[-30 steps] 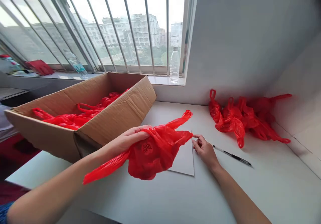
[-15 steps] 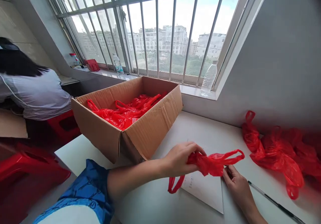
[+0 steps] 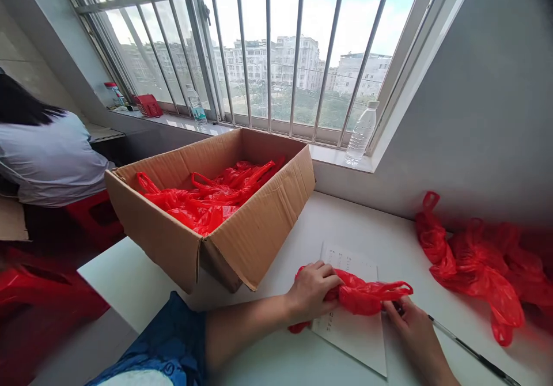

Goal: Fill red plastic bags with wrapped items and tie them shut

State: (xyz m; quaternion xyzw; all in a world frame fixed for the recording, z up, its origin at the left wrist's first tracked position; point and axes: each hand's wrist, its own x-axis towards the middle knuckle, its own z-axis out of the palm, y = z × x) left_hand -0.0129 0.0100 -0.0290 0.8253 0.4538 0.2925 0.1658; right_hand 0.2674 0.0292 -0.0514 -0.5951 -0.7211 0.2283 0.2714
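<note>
My left hand (image 3: 313, 291) is closed round a crumpled red plastic bag (image 3: 367, 295), holding it low over a white sheet of paper (image 3: 355, 334) on the white table (image 3: 276, 351). My right hand (image 3: 408, 327) rests on the table at the bag's right end, its fingers curled at the bag's handle loop. Whether the right hand grips the handle I cannot make out. A black pen (image 3: 470, 348) lies just right of my right hand.
An open cardboard box (image 3: 224, 242) with several red bags (image 3: 207, 199) inside stands at the table's left. A heap of red bags (image 3: 479, 265) lies against the wall at right. A water bottle (image 3: 362, 132) stands on the sill. A person in a white shirt (image 3: 47, 155) sits at left.
The view swung left and up. My left hand bunched the bag smaller and lowered it onto the paper. My right hand stayed at the bag's right end.
</note>
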